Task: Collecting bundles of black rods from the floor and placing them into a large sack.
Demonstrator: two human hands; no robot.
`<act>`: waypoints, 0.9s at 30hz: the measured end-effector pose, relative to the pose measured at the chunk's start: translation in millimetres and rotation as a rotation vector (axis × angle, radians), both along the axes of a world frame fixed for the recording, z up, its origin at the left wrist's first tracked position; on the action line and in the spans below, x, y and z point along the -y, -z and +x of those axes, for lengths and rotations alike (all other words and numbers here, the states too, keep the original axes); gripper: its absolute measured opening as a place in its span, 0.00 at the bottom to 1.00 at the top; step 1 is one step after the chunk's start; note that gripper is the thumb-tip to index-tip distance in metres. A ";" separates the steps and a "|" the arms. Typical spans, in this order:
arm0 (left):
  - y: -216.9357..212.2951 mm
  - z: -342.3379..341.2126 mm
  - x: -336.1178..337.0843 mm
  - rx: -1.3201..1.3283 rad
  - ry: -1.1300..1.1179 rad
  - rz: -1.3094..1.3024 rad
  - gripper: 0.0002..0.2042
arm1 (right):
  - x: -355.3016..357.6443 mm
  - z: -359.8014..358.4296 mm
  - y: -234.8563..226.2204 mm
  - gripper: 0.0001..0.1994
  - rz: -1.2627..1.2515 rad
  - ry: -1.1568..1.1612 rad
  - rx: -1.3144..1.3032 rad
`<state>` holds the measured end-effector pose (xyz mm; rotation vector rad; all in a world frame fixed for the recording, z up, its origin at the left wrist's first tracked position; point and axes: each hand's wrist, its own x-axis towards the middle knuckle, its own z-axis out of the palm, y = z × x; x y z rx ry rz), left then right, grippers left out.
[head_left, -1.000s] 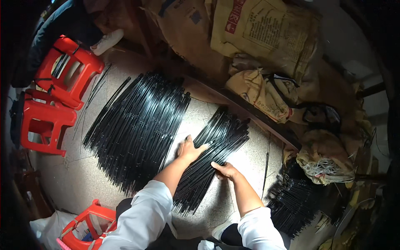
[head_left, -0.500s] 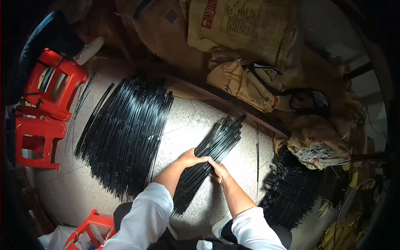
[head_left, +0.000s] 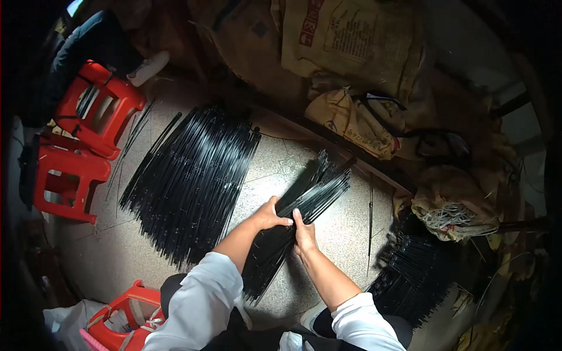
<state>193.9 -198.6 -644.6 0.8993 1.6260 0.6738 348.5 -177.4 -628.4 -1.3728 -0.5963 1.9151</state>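
Observation:
In front of me my left hand [head_left: 270,215] and my right hand [head_left: 304,235] are wrapped around the middle of a bundle of thin black rods [head_left: 319,199]. Left fingers grip its left side and right fingers its right side, with the thumbs on top near each other. The bundle slants from lower left to upper right, and its far end splits into two fans. To the left lies a wide spread of similar black rods [head_left: 193,169] on the floor. One lone black rod [head_left: 370,225] rests right of my hands.
Red plastic stools [head_left: 120,120] stand at left, with another red stool [head_left: 126,319] at lower left. Tied black bundles [head_left: 413,266] lie at right. A dark beam [head_left: 336,145] fronts brown sacks [head_left: 357,41]. Another person's shoe [head_left: 149,67] shows at upper left.
My thumbs have moved apart. The far end of the held bundle has spread into two parts. The whole view has shifted slightly, so surroundings appear further right.

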 end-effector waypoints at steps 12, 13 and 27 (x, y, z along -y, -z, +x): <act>-247.5 -46.5 -11.5 0.072 -0.304 0.354 0.23 | -54.3 -60.4 -215.6 0.24 0.284 -0.323 -0.341; -271.8 -38.4 -12.9 0.041 -0.302 0.406 0.21 | -60.3 -53.0 -238.7 0.24 0.372 -0.358 -0.334; -280.0 107.7 -34.6 0.099 -0.023 0.898 0.27 | -77.5 121.9 -296.4 0.23 0.827 -0.547 -0.015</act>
